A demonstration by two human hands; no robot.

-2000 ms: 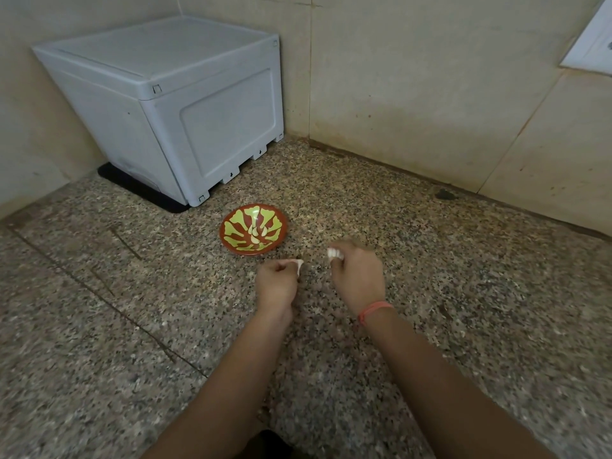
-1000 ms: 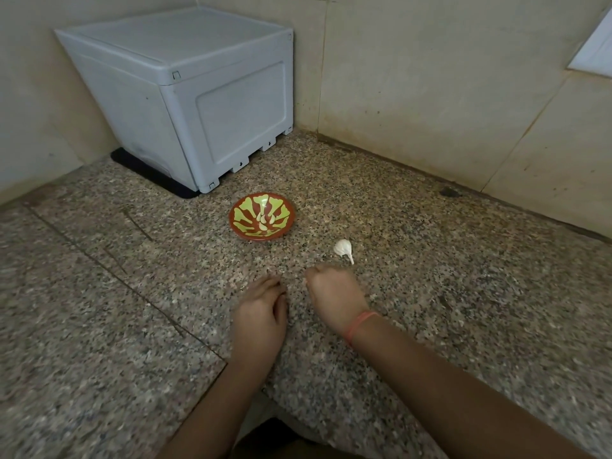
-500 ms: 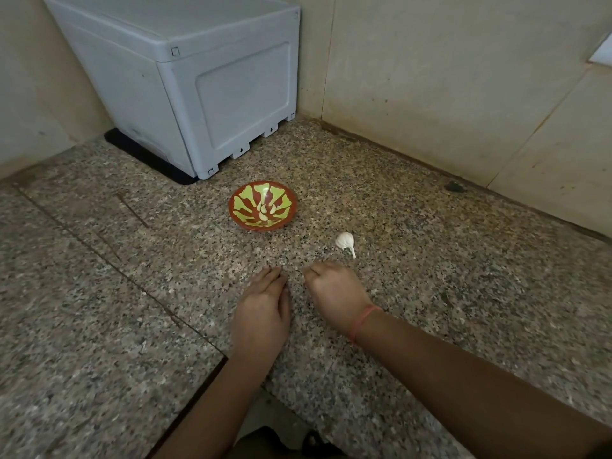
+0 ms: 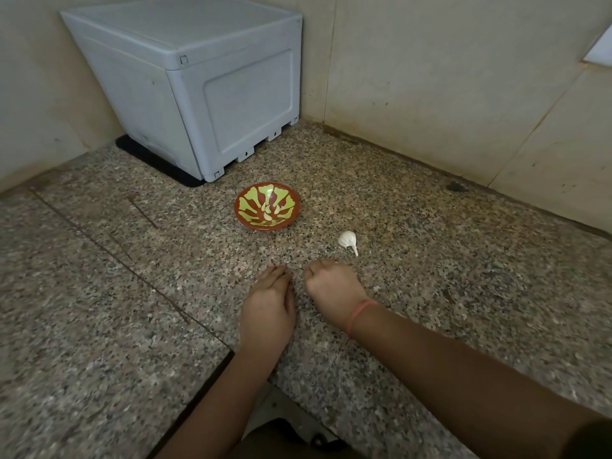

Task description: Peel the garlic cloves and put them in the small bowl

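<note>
A small red bowl with a green pattern (image 4: 239, 207) sits on the speckled granite counter, with a few peeled pale cloves (image 4: 269, 212) in its middle. To its right lies a white garlic piece with papery skin and a stem (image 4: 347, 239), touched by neither hand. My left hand (image 4: 268, 306) rests palm down on the counter below the bowl, its fingers straight and together. Beside it, my right hand (image 4: 331, 286) rests on the stone with its fingers curled into a fist; nothing shows in it. The garlic lies just beyond its knuckles.
A large grey plastic box (image 4: 205, 87) stands on a black mat (image 4: 149, 157) in the back left corner, close behind the bowl. Tiled walls bound the counter at back and right. The counter's front edge (image 4: 231, 354) steps back near my left forearm.
Two seconds ago both hands held garlic bits near the bowl. The white garlic piece now lies on the counter, and both hands have drawn back and rest on the stone, still since.
</note>
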